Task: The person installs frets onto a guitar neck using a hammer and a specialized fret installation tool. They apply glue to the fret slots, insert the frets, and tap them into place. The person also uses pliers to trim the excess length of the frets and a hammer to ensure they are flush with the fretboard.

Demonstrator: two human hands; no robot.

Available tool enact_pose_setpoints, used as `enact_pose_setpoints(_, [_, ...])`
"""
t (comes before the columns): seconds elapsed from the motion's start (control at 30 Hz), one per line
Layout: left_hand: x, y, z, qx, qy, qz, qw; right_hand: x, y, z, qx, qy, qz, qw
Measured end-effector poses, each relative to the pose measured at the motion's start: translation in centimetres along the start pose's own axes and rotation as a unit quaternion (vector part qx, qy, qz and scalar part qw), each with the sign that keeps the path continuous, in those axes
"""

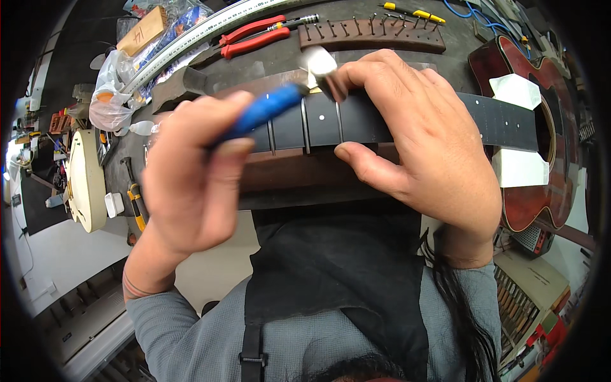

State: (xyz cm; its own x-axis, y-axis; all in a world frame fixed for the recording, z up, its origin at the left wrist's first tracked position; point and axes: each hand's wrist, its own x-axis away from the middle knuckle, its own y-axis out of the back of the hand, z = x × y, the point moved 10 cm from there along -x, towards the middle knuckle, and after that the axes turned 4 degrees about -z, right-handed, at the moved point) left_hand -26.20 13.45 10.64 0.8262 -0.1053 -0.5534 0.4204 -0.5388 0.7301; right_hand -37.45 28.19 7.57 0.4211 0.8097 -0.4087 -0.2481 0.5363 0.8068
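My left hand (197, 172) is closed around the blue handle of a hammer (267, 108), whose blurred metal head is over the far edge of a dark guitar fretboard (289, 127). Metal frets cross the board, and one fret (339, 124) lies just below the hammer head. With my right hand (433, 134) I grip the guitar neck, thumb at its near edge and fingers over the far side. To the right, the neck meets a dark red guitar body (519, 216). White sheets (522, 169) cover the body on both sides of the fretboard.
Behind the neck lie a wooden block (375, 38) holding several upright metal pieces, red-handled pliers (254, 39) and a long curved-looking ruler (184, 48). Plastic bags (114, 95) sit at the far left. A cream guitar body (87, 181) and a yellow-and-black-handled tool (135, 207) are on the left.
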Motion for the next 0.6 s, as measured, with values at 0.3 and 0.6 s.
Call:
enact_pose_setpoints(0.3, [0.0,0.4,0.5,0.014,0.077,-0.006,0.997,0.1,-0.1,-0.2,0.000,-0.006,0.009,1.000])
enact_pose_setpoints(0.6, [-0.1,-0.2,0.4,0.026,0.059,-0.045,0.997,-0.1,-0.1,-0.1,-0.003,-0.004,0.007,1.000])
